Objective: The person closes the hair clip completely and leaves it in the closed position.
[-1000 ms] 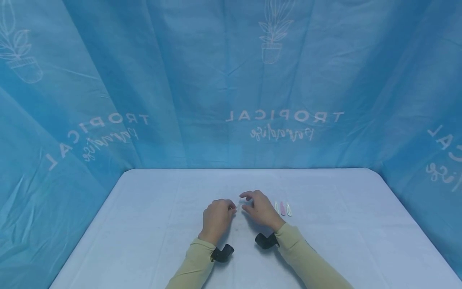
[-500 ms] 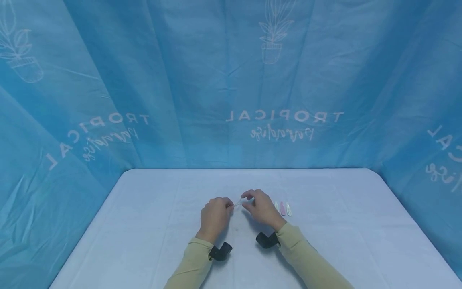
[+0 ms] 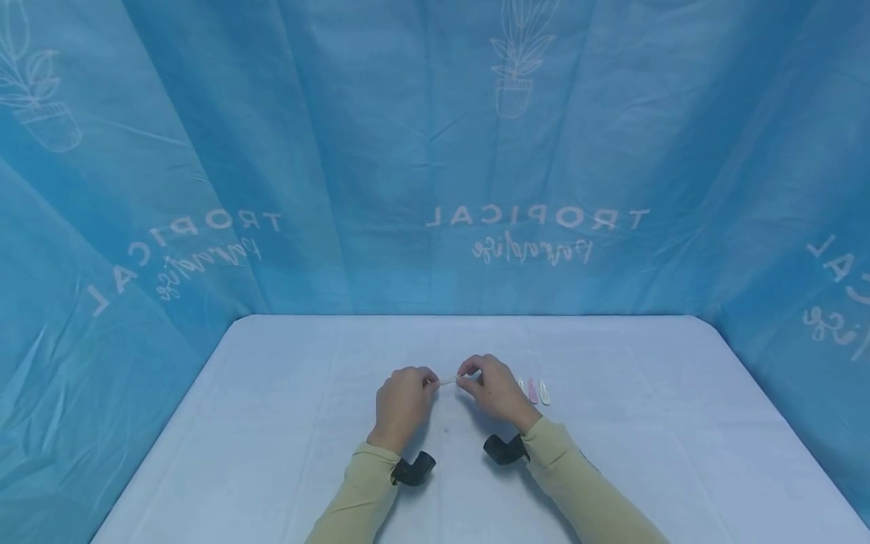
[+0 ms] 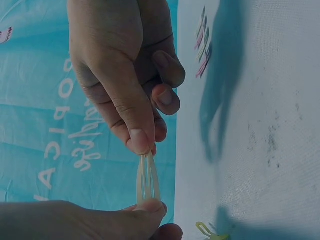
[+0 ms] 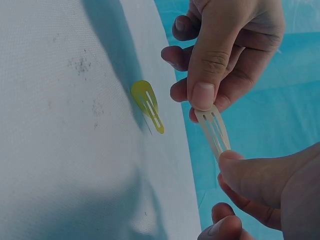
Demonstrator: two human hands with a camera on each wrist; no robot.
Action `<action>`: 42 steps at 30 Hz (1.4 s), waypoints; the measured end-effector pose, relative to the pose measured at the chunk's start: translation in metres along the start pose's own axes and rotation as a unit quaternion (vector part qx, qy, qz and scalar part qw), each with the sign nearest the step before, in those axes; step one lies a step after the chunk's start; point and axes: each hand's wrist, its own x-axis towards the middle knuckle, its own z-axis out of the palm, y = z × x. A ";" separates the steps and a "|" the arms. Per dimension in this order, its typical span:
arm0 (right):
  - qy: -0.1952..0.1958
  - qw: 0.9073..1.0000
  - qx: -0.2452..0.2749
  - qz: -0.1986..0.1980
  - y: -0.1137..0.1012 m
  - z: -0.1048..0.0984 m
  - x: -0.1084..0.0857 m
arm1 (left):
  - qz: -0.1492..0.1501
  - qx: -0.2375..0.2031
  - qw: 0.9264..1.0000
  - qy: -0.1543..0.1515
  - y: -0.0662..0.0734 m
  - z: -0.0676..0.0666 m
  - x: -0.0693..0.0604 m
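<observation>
A cream-white snap hair clip (image 5: 214, 131) is held in the air between both hands. My left hand (image 3: 402, 406) pinches its broad end between thumb and finger. The narrow end is pinched by my right hand (image 3: 495, 391), its thumb lying along the clip in the left wrist view. Slots run lengthwise through the clip (image 4: 147, 177), and it looks closed flat. On the table below the left hand lies a yellow snap hair clip (image 5: 148, 106), hidden from the head view.
Just right of the right hand, a pink hair clip (image 3: 533, 391) and a pale hair clip (image 3: 544, 392) lie side by side in a row, with others partly hidden. A white cloth covers the table (image 3: 306, 453). Blue printed curtains (image 3: 381, 151) surround it.
My right fingers have closed from a loose spread onto the clip's end. The left hand has shifted slightly left and away from me, drawing the clip into a flatter line between the hands.
</observation>
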 end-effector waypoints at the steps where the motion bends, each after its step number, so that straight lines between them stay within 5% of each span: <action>1: 0.000 1.000 -0.001 -0.001 0.000 0.000 0.000 | 0.000 0.000 1.000 0.001 0.000 0.000 0.000; 22: -0.021 1.000 -0.011 0.003 0.000 0.001 0.000 | 0.004 -0.018 0.999 0.030 -0.002 0.002 0.002; 42: -0.026 0.998 -0.047 -0.016 0.001 0.003 0.000 | 0.009 -0.020 1.000 0.019 -0.003 0.003 0.002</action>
